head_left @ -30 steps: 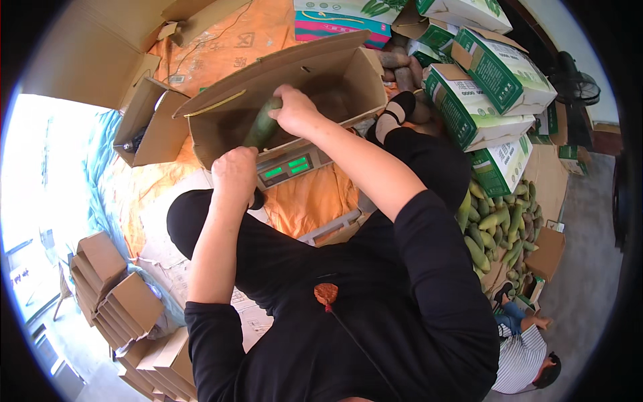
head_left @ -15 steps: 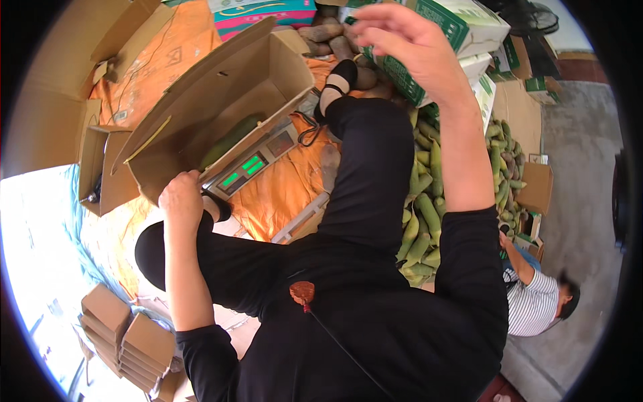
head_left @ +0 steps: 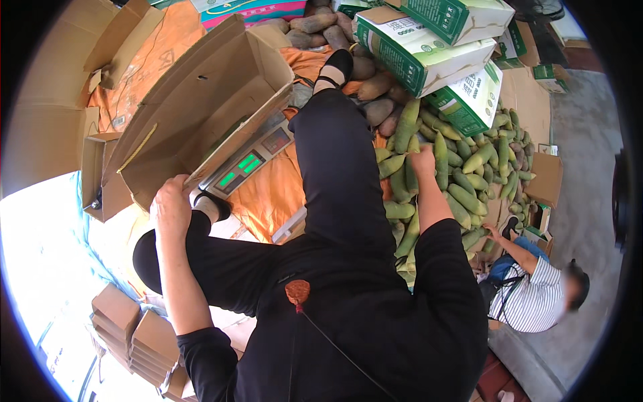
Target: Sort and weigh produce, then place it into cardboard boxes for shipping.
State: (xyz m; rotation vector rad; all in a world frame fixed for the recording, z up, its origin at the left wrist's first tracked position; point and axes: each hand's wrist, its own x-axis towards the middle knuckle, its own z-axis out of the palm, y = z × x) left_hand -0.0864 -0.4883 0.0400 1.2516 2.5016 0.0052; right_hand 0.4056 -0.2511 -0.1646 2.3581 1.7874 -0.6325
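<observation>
My left hand (head_left: 171, 209) is closed on the near corner of an open cardboard box (head_left: 221, 90). The box stands tilted on a digital scale (head_left: 251, 161) whose display is lit green. Deep in its shadow lies a green radish (head_left: 234, 127), only partly visible. To the right, my right hand (head_left: 422, 163) reaches into a heap of long green radishes (head_left: 465, 194). Its fingers are curled at the end of one radish, and the grip itself is partly hidden.
White-and-green cartons (head_left: 429, 50) are stacked beyond the heap, beside darker, reddish roots (head_left: 335, 33). Folded cardboard boxes (head_left: 151, 342) stand at lower left. An orange sheet (head_left: 261, 201) covers the floor. At right, a co-worker in a striped shirt (head_left: 532, 298) reaches toward the heap.
My right hand has come down from above the cartons to the radish heap. My left hand stays at the box corner. The co-worker's arm has moved toward the heap.
</observation>
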